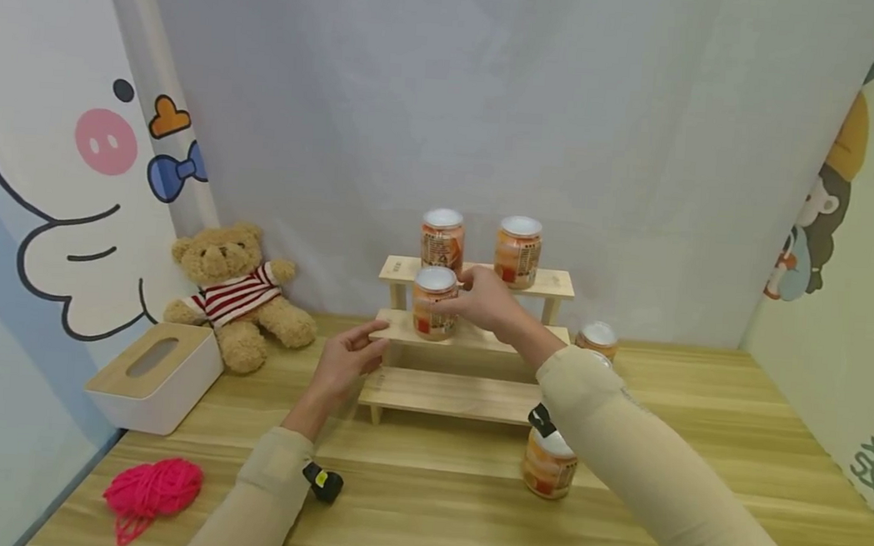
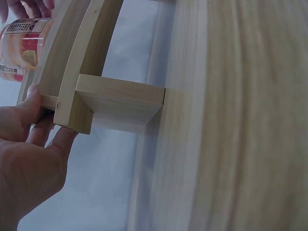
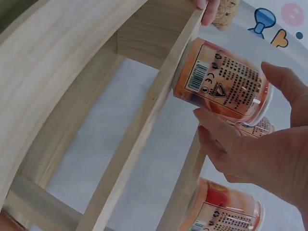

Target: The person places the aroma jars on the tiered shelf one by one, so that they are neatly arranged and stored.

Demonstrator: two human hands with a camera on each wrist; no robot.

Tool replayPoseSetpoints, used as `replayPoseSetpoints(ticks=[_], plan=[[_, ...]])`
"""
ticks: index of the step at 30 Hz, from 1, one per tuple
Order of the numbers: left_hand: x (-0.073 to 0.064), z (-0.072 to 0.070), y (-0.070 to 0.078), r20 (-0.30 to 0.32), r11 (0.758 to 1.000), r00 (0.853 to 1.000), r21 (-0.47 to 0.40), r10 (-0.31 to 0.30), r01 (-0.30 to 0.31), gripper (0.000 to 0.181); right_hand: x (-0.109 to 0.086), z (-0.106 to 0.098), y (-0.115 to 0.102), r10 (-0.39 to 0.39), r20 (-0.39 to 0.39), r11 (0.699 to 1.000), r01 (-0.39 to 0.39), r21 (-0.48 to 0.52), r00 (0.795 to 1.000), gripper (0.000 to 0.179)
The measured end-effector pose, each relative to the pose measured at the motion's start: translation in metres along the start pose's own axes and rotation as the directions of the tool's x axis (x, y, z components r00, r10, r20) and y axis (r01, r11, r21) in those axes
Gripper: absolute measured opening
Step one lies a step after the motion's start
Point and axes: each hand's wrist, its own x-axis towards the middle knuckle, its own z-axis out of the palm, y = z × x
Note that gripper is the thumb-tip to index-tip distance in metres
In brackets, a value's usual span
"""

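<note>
A wooden three-step display shelf (image 1: 467, 394) stands on the table. On its middle step sits a jar (image 3: 219, 79) with an orange label and white lid, toward the left end. My right hand (image 1: 491, 305) grips this jar from the right, thumb across its front and fingers beside it. My left hand (image 2: 36, 144) pinches the left end of the middle step, thumb above and fingers below. Two similar jars stand on the top step: a left jar (image 1: 443, 232) and a right jar (image 1: 518, 251).
Right of the shelf stand more jars (image 1: 597, 337), partly hidden by my right sleeve; another jar (image 1: 549, 468) is at the front. A teddy bear (image 1: 236, 294), a tissue box (image 1: 156, 381) and pink yarn (image 1: 153, 489) lie to the left. A grey curtain (image 1: 492, 101) hangs behind.
</note>
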Motion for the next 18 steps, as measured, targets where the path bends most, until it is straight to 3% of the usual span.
replayPoseSetpoints(ticks=[3,9,18], plan=[[0.0,0.001,0.0,0.004,1.0,1.0,0.003,-0.011,0.011,0.039,-0.012,-0.007,0.002,0.014,-0.007,1.0,-0.014,-0.01,1.0,0.077],[-0.001,0.0,-0.001,-0.007,1.0,1.0,0.014,-0.023,0.023,0.04,-0.041,-0.022,0.006,-0.011,-0.018,1.0,0.011,-0.003,1.0,0.072],[-0.002,0.0,-0.001,-0.015,1.0,1.0,0.023,-0.018,0.018,0.04,-0.079,-0.036,0.044,-0.034,0.03,0.999,0.034,-0.011,0.999,0.077]])
